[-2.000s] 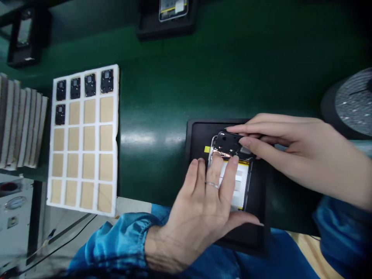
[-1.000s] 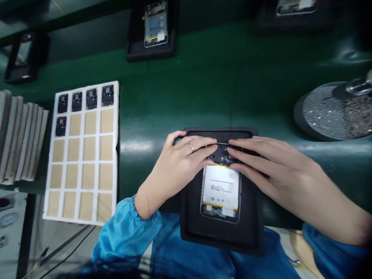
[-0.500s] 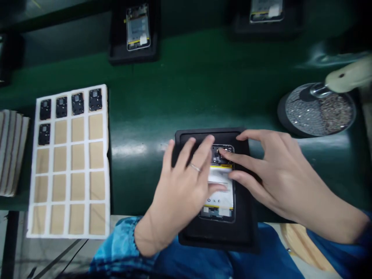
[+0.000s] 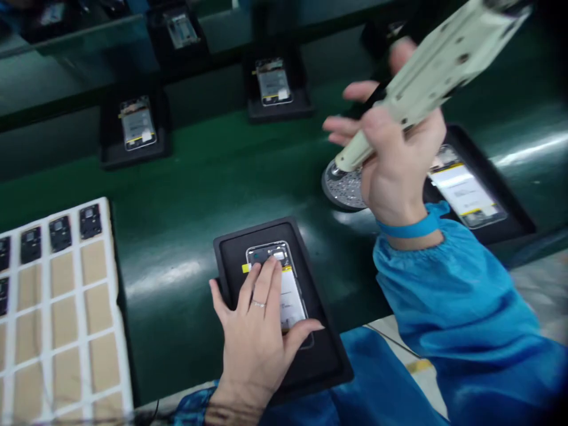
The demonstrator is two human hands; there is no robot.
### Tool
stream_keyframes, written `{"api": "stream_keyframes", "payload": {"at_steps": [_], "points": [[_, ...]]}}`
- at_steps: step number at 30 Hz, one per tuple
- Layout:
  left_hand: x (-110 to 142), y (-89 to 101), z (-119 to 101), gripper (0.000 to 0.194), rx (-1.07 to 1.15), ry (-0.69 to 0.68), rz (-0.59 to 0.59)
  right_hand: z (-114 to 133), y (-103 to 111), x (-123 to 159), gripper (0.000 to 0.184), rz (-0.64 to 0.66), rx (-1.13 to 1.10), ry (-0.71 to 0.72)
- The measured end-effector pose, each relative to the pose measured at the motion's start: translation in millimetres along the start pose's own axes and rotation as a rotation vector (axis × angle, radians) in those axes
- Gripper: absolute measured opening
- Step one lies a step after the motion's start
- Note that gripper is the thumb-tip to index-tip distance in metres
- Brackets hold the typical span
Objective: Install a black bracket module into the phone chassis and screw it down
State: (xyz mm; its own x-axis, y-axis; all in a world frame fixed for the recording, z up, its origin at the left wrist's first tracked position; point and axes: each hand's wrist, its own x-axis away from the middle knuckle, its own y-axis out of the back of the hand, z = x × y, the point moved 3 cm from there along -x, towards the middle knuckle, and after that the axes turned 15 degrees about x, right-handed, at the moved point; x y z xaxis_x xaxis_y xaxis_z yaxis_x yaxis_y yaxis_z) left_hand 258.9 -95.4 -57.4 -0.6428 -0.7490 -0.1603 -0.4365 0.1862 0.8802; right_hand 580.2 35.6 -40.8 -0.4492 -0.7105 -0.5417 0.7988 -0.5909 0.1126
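My left hand lies flat with fingers spread over an opened phone, its fingertips touching the phone's upper end near the dark camera-side parts. The phone sits in a black tray and shows a white battery and yellow strips. A pale electric screwdriver is in my right hand, which is partly wrapped round it with some fingers extended. The driver slants down to the left, and its metal tip is at a round dish of small screws.
At the left, a white-framed tray holds several small black parts in its top compartments. Another black tray with an opened phone lies at the right behind my wrist. More phones in trays, such as one phone, stand farther back on the green bench.
My right hand has left the phone, moved up and right, and taken hold of the screwdriver. My left hand stays on the phone. The view has shifted, bringing more trays into sight.
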Motion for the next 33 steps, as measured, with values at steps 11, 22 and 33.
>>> {"api": "stream_keyframes", "payload": {"at_steps": [11, 22, 33], "points": [[11, -7.5, 11, 0.087, -0.056, 0.018, 0.039, -13, 4, -7, 0.035, -0.172, -0.211, 0.131], [14, -7.6, 13, 0.103, -0.024, 0.008, 0.032, -25, 1, 0, 0.049, -0.108, -0.065, 0.034], [13, -8.0, 11, 0.084, -0.052, 0.008, 0.041, -24, -2, 3, 0.039, -0.156, -0.149, 0.100]]}}
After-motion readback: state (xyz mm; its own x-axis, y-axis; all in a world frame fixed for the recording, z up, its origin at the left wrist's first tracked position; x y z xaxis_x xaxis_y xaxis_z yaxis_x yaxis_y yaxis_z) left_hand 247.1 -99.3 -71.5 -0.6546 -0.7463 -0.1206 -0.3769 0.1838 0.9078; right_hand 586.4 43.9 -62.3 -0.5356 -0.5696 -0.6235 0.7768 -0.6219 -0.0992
